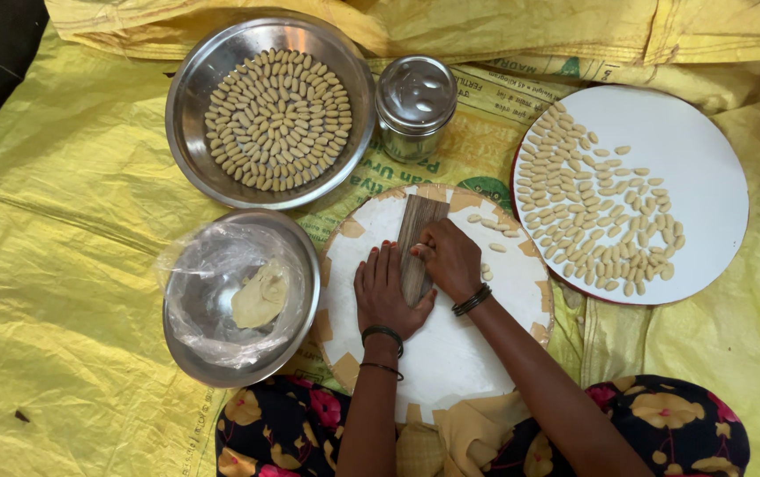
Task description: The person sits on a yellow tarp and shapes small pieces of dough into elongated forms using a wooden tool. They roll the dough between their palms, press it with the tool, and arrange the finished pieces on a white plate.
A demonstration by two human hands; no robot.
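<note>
Ridged wooden board (416,237) lies on the white round board (450,353) — left hand (386,296) flat, steadying it; right hand (450,258) presses dough pieces (491,223) — next calls for rolling gently.

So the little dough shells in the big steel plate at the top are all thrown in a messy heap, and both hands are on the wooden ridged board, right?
Not quite. The head view shows the dough shells in the big steel plate laid in neat rings, not a messy heap. The rest is right: the left hand and right hand are both on the wooden ridged board.
</note>
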